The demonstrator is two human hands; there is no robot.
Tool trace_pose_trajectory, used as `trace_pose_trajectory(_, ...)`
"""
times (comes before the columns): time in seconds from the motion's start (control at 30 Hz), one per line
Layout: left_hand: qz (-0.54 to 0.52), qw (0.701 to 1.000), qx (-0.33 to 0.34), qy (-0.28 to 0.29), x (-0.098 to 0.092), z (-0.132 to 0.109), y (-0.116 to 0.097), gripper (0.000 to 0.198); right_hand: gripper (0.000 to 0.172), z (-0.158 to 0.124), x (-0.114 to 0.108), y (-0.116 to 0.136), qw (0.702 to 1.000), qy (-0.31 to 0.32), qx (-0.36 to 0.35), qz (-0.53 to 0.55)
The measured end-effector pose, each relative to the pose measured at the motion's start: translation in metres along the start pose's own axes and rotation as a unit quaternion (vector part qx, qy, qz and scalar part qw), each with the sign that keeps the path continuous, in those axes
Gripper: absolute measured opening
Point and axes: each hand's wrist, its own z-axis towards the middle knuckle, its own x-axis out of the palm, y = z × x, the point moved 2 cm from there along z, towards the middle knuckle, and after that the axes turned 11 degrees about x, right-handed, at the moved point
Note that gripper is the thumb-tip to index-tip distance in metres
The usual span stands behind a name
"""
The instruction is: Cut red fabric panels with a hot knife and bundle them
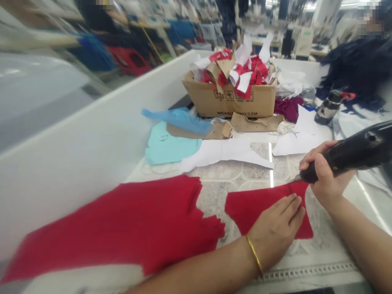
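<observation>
The blade of the black handheld cutter (346,155) is mostly hidden by the right hand (324,175), with only a small metal tip showing at the top edge of the smaller red fabric piece (266,208). The tool's rear end runs out of the frame on the right. The right hand is closed firmly around the cutter's body. The left hand (275,228) lies open and flat on the same red piece, fingers together, pressing it to the marbled worktop (214,196); a thin gold bangle (254,253) circles that wrist.

A larger, ragged red fabric piece (116,224) lies just to the left, partly under the left forearm. Farther up are a white paper pattern (226,151), a pale blue piece (168,143), a blue plastic sheet (180,120) and perforated brown kraft paper (257,122). Behind them, a cardboard box (232,100) overflows with red, white and brown scraps. A white side board (92,122) runs along the left. A blurred person (367,24) stands at the top right corner, hands out of view.
</observation>
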Motion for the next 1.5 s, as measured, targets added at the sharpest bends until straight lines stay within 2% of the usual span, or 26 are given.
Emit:
trace_pose_trajectory(0.13,-0.007,1.000,0.002,-0.008,0.002,0.000,0.001,0.032,0.015,0.001,0.000,0.000,1.000,0.004,-0.006,-0.025)
trace_pose_trajectory(0.3,-0.010,1.000,-0.007,-0.019,0.005,0.000,0.004,0.038,0.029,0.007,-0.010,0.001,0.998,-0.053,-0.022,-0.020)
trace_pose_trajectory(0.5,-0.008,1.000,-0.003,-0.007,0.008,-0.001,0.003,0.038,0.028,0.017,-0.022,0.003,0.991,-0.117,-0.032,-0.059)
trace_pose_trajectory(0.7,-0.012,1.000,0.001,0.001,0.006,-0.002,0.003,0.040,0.027,0.018,-0.022,0.001,0.991,-0.121,-0.034,-0.053)
trace_pose_trajectory(0.93,-0.010,1.000,-0.003,0.012,0.008,-0.002,0.004,0.043,0.015,0.017,-0.021,0.000,0.988,-0.115,-0.036,-0.093)
trace_pose_trajectory(1.17,-0.011,1.000,0.003,0.011,0.008,-0.002,0.004,0.041,0.024,0.025,-0.031,0.000,0.980,-0.157,-0.067,-0.102)
trace_pose_trajectory(1.37,-0.020,0.999,0.003,0.033,0.009,-0.003,0.004,0.043,0.034,0.030,-0.038,-0.003,0.976,-0.174,-0.040,-0.122)
trace_pose_trajectory(1.5,-0.025,1.000,0.000,0.004,0.007,-0.002,0.004,0.042,0.032,0.029,-0.038,-0.003,0.972,-0.184,-0.040,-0.139)
